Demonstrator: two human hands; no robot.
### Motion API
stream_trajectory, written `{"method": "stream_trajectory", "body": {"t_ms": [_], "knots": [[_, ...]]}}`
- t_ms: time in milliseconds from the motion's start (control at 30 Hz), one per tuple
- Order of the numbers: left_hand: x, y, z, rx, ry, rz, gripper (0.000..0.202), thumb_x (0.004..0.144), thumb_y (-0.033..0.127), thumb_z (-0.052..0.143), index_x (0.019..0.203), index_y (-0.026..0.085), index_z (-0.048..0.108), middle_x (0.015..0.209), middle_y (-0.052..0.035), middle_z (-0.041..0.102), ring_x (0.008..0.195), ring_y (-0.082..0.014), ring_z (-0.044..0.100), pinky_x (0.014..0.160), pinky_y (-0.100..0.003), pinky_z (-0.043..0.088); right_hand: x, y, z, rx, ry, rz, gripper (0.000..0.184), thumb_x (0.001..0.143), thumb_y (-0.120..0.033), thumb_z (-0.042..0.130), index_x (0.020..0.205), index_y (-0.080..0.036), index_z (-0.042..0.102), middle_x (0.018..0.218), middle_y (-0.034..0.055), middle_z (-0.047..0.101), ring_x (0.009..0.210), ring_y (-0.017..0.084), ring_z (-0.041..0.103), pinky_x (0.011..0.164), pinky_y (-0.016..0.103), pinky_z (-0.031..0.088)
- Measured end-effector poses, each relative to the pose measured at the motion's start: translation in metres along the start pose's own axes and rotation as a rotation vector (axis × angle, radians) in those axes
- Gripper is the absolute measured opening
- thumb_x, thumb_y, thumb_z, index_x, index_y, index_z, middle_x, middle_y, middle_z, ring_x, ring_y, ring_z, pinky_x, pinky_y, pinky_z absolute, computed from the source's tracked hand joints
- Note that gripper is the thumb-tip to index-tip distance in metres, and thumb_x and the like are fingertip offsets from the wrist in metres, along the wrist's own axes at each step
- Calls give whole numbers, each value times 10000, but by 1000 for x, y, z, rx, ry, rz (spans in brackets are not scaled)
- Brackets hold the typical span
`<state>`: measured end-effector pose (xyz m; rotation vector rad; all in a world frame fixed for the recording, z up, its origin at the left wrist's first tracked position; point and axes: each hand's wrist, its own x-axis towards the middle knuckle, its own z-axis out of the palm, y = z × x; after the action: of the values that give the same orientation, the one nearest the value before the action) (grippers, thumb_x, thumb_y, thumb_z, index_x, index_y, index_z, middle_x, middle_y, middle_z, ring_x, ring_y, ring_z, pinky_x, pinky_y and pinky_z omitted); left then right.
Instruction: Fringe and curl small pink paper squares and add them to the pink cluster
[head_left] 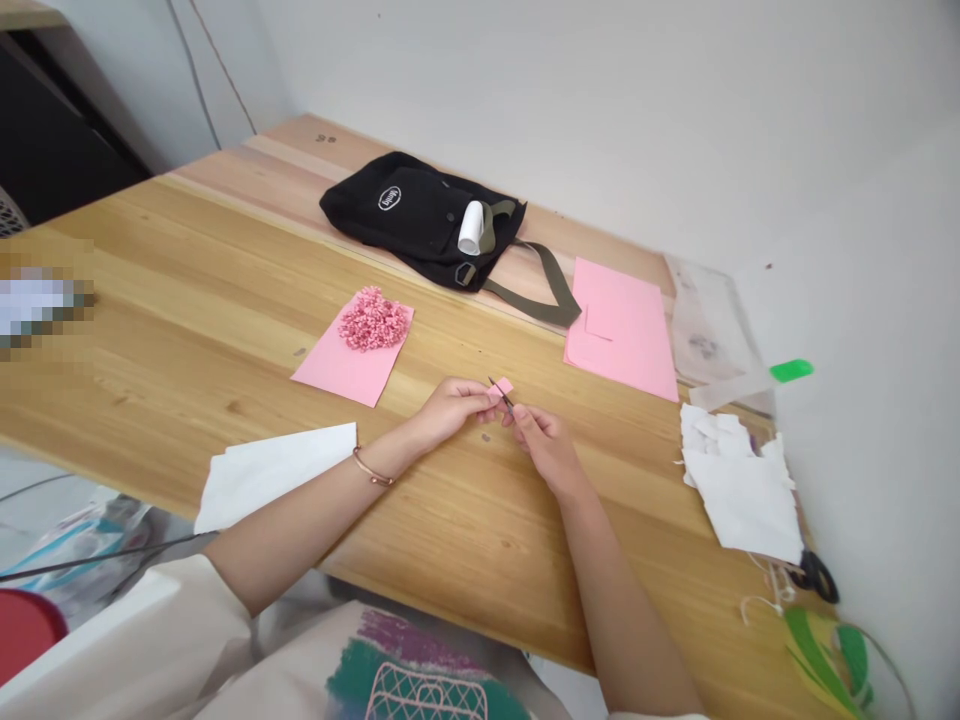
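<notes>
Over the middle of the table, my left hand (461, 402) pinches a small pink paper piece (505, 385) between thumb and fingers. From the right, my right hand (547, 440) grips a thin, dark, pointed tool (500, 391), whose narrow tip lies across the paper. Whether it is tweezers or small scissors I cannot tell, as my fingers cover its rear part. Both hands are close together, nearly touching. Beyond my left hand lies a pink sheet (337, 372) bearing a heap of curled pink paper bits (373, 320).
A black bag (405, 215) with a white roll (471, 228) on it lies at the back. Pink sheets (630, 335) are at right, near white papers (742, 490), black-handled scissors (816, 577) and green strips (814, 655). Folded white paper (277, 470) lies under my left forearm.
</notes>
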<state>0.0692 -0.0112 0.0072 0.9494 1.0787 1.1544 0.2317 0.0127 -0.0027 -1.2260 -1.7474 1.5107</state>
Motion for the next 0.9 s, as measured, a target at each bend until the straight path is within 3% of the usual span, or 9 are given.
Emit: {"method": "stream_trajectory", "body": {"t_ms": [533,733,900], "knots": [[0,-1,1,-14,23,-17,213,652,276,623,493,135,607,528,-6,543,584,-108,464,620,-262,365,0,-1,2,-13,33,7,420,760,-588,492,642,-189,554,470,-53,300,451,89,266,444,238,205],[0,-2,0,-20,21,-30,180,671,280,620,608,123,680,542,-12,575,567,-105,468,600,-258,349,-1,-1,2,25,37,21,466,764,-608,480,613,-172,544,454,-58,305,418,74,243,423,236,178],[0,-1,-1,-26,20,-46,194,685,293,623,637,117,687,541,-14,579,566,-102,471,602,-254,348,0,1,5,144,119,86,542,790,-651,385,607,-165,540,419,-46,358,370,71,254,392,236,176]]}}
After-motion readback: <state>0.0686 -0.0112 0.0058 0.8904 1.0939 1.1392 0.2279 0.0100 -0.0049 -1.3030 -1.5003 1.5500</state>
